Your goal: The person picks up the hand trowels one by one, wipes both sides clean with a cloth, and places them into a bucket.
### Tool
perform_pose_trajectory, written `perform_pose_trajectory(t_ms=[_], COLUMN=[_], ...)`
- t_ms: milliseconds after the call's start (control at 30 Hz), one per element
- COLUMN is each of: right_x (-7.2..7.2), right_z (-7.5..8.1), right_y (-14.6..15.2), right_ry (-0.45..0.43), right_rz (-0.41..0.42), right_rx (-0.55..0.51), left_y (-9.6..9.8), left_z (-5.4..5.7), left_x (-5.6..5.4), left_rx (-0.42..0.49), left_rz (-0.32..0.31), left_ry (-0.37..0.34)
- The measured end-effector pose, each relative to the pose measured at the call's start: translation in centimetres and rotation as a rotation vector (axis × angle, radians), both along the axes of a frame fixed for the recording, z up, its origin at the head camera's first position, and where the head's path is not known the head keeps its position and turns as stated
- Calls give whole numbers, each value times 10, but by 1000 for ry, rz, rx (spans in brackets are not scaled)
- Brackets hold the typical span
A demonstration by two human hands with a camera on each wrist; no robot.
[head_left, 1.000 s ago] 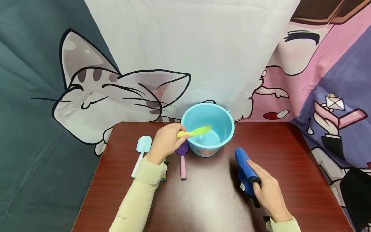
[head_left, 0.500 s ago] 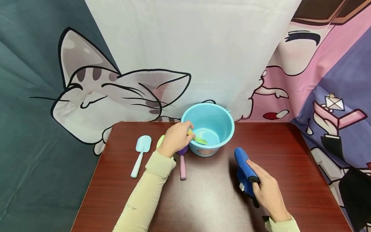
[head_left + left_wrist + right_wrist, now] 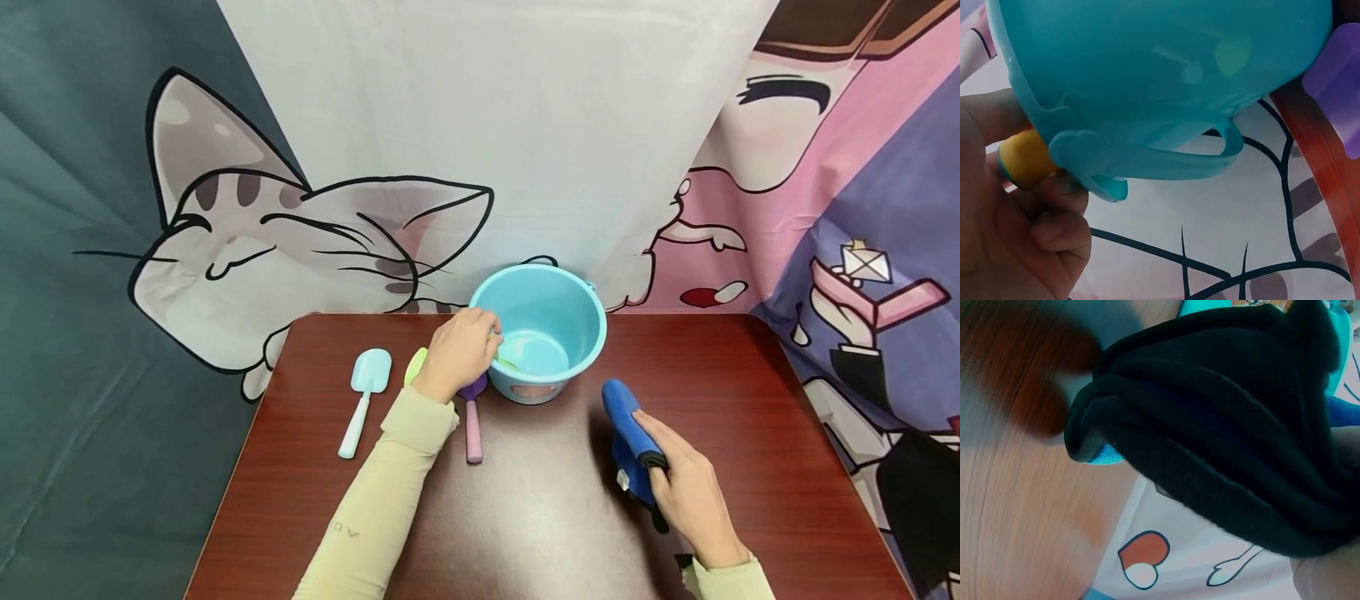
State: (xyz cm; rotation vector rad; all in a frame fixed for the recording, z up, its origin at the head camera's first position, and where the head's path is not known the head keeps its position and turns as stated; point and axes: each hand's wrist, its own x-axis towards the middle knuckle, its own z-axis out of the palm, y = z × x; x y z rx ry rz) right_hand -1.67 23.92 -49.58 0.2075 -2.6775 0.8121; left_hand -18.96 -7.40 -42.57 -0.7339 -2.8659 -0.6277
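Note:
My left hand [image 3: 459,350] grips the yellow handle [image 3: 1025,159] of a small toy shovel at the left rim of a light blue bucket [image 3: 558,300]. Its green blade [image 3: 506,364] points down inside the bucket; most of the toy is hidden by the hand. In the left wrist view, the handle end shows between thumb and curled fingers, beside the bucket's rim and its blue carrying handle [image 3: 1160,164]. On the right, my right hand [image 3: 693,496] holds a folded blue cloth item [image 3: 630,421] with black edging, its dark inner folds [image 3: 1210,437] filling the right wrist view.
A light blue toy shovel [image 3: 370,372] lies at the table's left. Nearer the bucket lie a purple shovel with a pink handle [image 3: 474,433] and a light green toy [image 3: 415,364], partly under my left arm. A printed curtain [image 3: 450,100] hangs behind the table [image 3: 540,533].
My left hand has moved right to the bucket's rim, and the yellow and green shovel has gone from above the bucket down into it. The right hand has barely moved.

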Motion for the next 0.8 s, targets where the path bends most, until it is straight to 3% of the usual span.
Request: perform_pose_trajectory(t_ms=[300, 567, 800], right_x=[0, 1, 0], right_z=[0, 0, 1], right_y=[1, 2, 3], right_ry=[-2, -6, -4], right_rz=[-2, -11, -6], right_rx=[7, 3, 1], left_y=[-8, -34, -83], left_z=[4, 3, -18], left_x=[3, 14, 26], left_rx=[99, 228, 284], left_rz=[10, -12, 147], left_ry=[-32, -38, -63])
